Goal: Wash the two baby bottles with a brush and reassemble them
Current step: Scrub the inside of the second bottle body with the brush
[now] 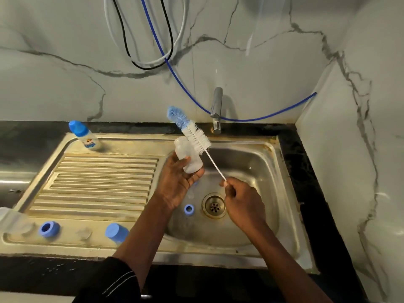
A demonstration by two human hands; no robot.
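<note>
My left hand (pixel 177 182) grips a clear, capless baby bottle (pixel 189 157) above the sink basin, its mouth tilted up and to the left. My right hand (pixel 238 201) pinches the thin white handle of a bottle brush (pixel 190 131). The brush's blue and white bristles are outside the bottle, just above its mouth. A second bottle (pixel 85 135) with a blue cap stands assembled at the back of the drainboard. A blue collar ring (pixel 189 209) lies in the basin beside the drain. On the front rim lie another blue ring (pixel 49 229), a clear teat (pixel 84 234) and a blue cap (pixel 117 232).
The steel sink (pixel 262 167) has a ribbed drainboard (pixel 98 182) on its left and a chrome tap (pixel 216 110) at the back. Loose cables and a blue hose (pixel 175 77) hang on the marble wall. A clear plastic item (pixel 13 219) sits at the far left.
</note>
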